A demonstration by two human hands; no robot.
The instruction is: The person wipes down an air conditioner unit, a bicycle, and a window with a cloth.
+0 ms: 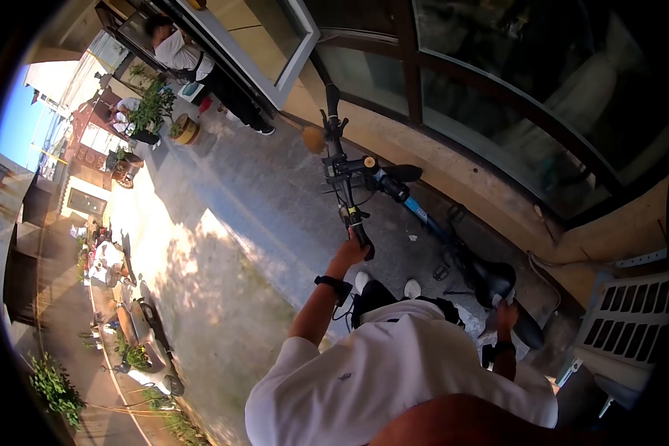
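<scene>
A bicycle with a blue frame stands upright in front of me, alongside the wall. My left hand is wrapped round the near grip of its black handlebar. At the back end of the black saddle, my right hand is closed, with its fingers partly hidden. Something small and pale shows between that hand and the saddle, too small to name. The rear wheel's dark mudguard or tyre lies just beyond the right hand.
A windowed wall runs along the right, with an open door ahead. An air-conditioner unit stands at right. A person stands by the doorway near a potted plant. Parked scooters line the left.
</scene>
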